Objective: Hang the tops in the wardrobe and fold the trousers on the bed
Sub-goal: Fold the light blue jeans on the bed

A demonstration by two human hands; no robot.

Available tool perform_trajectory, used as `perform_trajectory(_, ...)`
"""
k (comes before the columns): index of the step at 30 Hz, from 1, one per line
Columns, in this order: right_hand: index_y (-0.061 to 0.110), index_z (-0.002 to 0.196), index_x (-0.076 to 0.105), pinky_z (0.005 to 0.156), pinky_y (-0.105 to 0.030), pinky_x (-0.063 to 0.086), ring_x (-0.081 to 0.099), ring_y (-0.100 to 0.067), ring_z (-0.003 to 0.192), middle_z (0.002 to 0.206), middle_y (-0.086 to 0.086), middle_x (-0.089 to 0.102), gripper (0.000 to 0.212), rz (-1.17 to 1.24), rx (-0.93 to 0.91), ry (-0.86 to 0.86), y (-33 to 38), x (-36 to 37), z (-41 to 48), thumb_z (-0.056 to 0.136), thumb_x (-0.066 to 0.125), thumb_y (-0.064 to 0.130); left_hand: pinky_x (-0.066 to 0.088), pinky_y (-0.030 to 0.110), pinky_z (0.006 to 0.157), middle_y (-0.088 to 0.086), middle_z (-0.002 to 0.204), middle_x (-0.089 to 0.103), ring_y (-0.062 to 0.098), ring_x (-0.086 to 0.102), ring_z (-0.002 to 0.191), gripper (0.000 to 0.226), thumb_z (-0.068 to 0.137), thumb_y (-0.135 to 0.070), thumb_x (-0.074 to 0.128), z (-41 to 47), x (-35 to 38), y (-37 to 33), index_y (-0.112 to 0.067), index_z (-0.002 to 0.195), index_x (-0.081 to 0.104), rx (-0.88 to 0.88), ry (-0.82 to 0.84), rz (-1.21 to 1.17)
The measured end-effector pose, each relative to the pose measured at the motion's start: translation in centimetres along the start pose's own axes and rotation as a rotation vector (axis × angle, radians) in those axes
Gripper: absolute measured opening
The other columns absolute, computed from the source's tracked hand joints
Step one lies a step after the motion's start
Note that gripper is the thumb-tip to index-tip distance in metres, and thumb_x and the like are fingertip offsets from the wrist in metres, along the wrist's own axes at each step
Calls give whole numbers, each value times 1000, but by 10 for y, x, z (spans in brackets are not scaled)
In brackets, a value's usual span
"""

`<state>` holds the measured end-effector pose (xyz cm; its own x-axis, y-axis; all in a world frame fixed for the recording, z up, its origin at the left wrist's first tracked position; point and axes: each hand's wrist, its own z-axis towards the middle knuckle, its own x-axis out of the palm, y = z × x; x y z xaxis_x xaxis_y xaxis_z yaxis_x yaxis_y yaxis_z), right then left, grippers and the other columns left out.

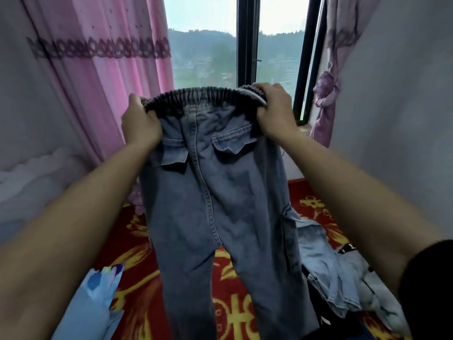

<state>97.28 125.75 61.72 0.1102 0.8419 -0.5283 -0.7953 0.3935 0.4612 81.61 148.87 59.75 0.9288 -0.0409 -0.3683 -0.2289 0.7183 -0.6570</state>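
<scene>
While hands [141,121] [275,111] grip their waistband [203,93], jeans [220,192] hang.

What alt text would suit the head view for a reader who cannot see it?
The left hand and right hand grip the elastic waistband of blue jeans, holding them up with legs hanging over a red and gold bedspread. More denim clothes lie heaped at right; a window and pink curtain stand behind.

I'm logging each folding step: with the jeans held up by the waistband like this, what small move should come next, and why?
Probably bring the left hand across to the right hand, folding the jeans leg on leg along the back seam. Both hands grip the waistband at its ends, and the legs hang open, unfolded, above the red cover.
</scene>
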Motion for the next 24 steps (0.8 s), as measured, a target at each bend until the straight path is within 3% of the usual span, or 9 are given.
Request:
perform_trajectory(4, 5, 131, 59, 100, -30, 38, 54, -36, 116, 127, -20, 54, 46, -208, 76, 194, -35, 43, 31, 88, 47, -8, 37, 33, 78, 21, 117, 61, 33, 55, 102, 25, 91, -6, 44, 24, 30, 29, -6, 115, 53, -82, 150, 48)
perform_trajectory(7, 7, 129, 57, 94, -30, 39, 55, -34, 112, 126, -18, 51, 47, -201, 78, 96, -35, 50, 51, 87, 45, -9, 40, 33, 82, 22, 116, 61, 35, 56, 105, 31, 89, -2, 40, 40, 33, 30, -5, 117, 52, 14, 109, 44)
perform_trajectory(11, 3, 125, 54, 80, 0, 28, 45, -17, 103, 121, -19, 47, 65, -6, -54, -184, -3, 26, 77, 67, 33, -17, 38, 27, 81, 21, 114, 61, 31, 56, 102, 45, 79, 3, 33, 72, 6, 1, 0, 120, 50, 181, -78, -79)
perform_trajectory(13, 2, 125, 54, 79, 5, 25, 41, -13, 102, 119, -18, 47, 72, 47, -115, -281, 15, 12, 81, 60, 30, -16, 39, 30, 86, 22, 115, 60, 28, 55, 102, 53, 74, 2, 30, 80, -12, -10, 1, 123, 49, 239, -115, -111)
perform_trajectory(18, 3, 127, 54, 86, 5, 24, 44, -12, 107, 122, -19, 49, 71, 34, -139, -228, 21, 8, 43, 61, 34, -14, 35, 32, 88, 23, 117, 56, 33, 50, 110, 55, 70, 7, 34, 43, -31, 6, 1, 122, 51, 269, -100, -76)
perform_trajectory(20, 5, 128, 55, 87, -1, 27, 46, -19, 110, 122, -20, 50, 69, 9, -121, -141, 7, 21, 3, 64, 37, -15, 33, 34, 88, 22, 116, 55, 36, 47, 111, 53, 72, 9, 38, 6, -30, 34, -2, 121, 52, 250, -39, -21)
perform_trajectory(24, 9, 131, 56, 92, -33, 38, 52, -36, 114, 124, -19, 53, 62, -85, 10, 185, -33, 59, -110, 72, 50, -13, 36, 46, 94, 21, 112, 58, 39, 48, 105, 50, 77, 7, 50, -103, -28, 114, -5, 125, 57, 287, 225, 219)
